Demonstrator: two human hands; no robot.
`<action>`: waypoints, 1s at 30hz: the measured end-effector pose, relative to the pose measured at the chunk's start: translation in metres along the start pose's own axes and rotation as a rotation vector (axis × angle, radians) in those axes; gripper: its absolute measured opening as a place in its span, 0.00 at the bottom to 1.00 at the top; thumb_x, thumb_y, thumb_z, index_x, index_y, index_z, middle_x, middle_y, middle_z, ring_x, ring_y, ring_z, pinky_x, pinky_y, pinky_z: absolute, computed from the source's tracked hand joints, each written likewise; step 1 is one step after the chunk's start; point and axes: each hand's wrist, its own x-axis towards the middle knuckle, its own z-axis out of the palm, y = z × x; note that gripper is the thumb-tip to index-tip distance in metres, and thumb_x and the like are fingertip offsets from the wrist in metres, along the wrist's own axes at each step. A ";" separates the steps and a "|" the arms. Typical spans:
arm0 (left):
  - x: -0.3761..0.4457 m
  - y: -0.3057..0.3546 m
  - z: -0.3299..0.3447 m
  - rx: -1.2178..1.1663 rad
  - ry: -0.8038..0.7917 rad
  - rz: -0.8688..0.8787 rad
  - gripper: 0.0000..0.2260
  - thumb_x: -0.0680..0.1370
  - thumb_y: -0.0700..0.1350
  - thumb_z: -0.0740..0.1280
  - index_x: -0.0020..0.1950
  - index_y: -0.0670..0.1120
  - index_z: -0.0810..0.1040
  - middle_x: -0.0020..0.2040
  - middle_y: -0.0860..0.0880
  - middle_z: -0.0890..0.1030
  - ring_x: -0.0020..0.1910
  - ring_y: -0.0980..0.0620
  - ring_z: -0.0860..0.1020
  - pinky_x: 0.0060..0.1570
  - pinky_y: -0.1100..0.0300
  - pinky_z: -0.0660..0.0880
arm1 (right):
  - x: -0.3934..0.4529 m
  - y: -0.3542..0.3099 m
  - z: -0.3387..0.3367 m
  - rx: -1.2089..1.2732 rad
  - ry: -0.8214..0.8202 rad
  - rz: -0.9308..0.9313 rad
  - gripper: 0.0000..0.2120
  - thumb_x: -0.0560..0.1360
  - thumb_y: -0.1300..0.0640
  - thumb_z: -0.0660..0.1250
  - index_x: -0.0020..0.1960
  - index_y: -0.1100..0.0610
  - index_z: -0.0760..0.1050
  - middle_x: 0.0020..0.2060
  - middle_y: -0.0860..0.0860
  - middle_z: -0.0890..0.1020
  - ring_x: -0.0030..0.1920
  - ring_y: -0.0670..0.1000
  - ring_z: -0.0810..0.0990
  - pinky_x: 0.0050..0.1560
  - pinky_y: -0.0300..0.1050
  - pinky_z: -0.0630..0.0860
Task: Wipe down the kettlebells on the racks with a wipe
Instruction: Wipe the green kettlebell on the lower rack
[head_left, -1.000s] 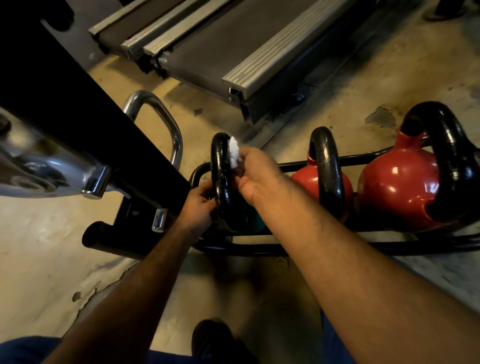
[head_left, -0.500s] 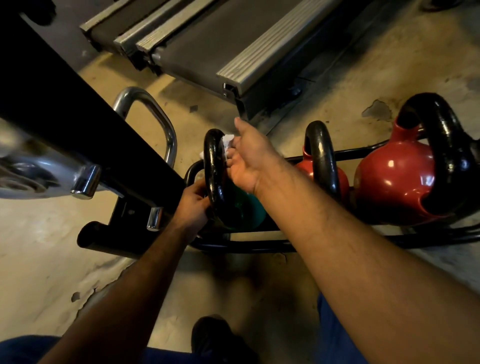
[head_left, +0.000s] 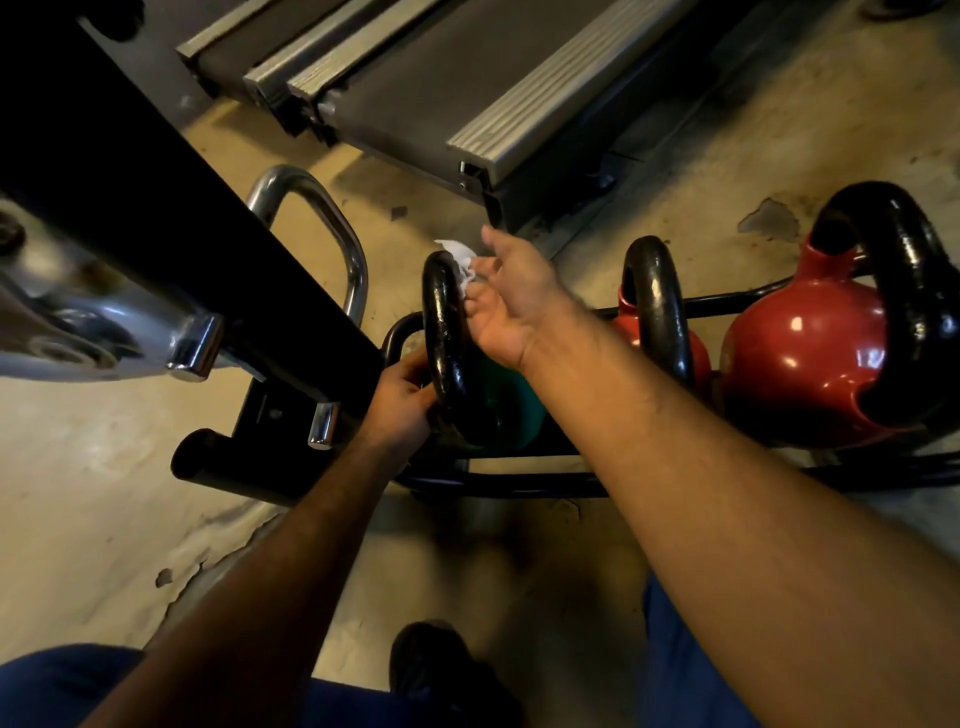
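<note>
Head view: rack (head_left: 498, 488) holds teal kettlebell (head_left: 511, 410).

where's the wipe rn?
Head view, centre: the white wipe is at the top of the green kettlebell's black handle, pinched in the right hand; the left hand holds the handle's base.

Teal kettlebell with glossy black handle (head_left: 445, 332) stood upright at the left end of the black tubular rack (head_left: 498, 486), crumpled white wipe (head_left: 461, 260) pressed against the handle's top, two red black-handled kettlebells (head_left: 800, 364) seated to its right
</note>
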 end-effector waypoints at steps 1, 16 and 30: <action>-0.001 0.001 0.000 -0.002 -0.004 -0.004 0.10 0.78 0.38 0.69 0.52 0.53 0.80 0.46 0.52 0.85 0.47 0.53 0.84 0.44 0.59 0.80 | 0.001 0.002 -0.004 -0.050 0.002 0.002 0.25 0.85 0.44 0.54 0.69 0.62 0.72 0.43 0.57 0.80 0.38 0.53 0.76 0.42 0.44 0.73; -0.002 0.004 0.002 -0.005 0.009 -0.005 0.08 0.79 0.39 0.67 0.52 0.53 0.79 0.48 0.52 0.84 0.45 0.55 0.84 0.41 0.64 0.81 | -0.013 -0.010 -0.007 -0.222 -0.069 0.006 0.36 0.82 0.34 0.52 0.61 0.67 0.76 0.37 0.57 0.82 0.28 0.50 0.80 0.43 0.48 0.77; -0.003 0.001 0.001 0.049 0.005 0.022 0.08 0.78 0.38 0.69 0.54 0.49 0.81 0.47 0.51 0.85 0.47 0.54 0.84 0.48 0.57 0.81 | -0.048 0.045 -0.055 -0.715 -0.087 -0.118 0.31 0.76 0.27 0.57 0.65 0.47 0.79 0.58 0.48 0.83 0.58 0.48 0.80 0.57 0.46 0.75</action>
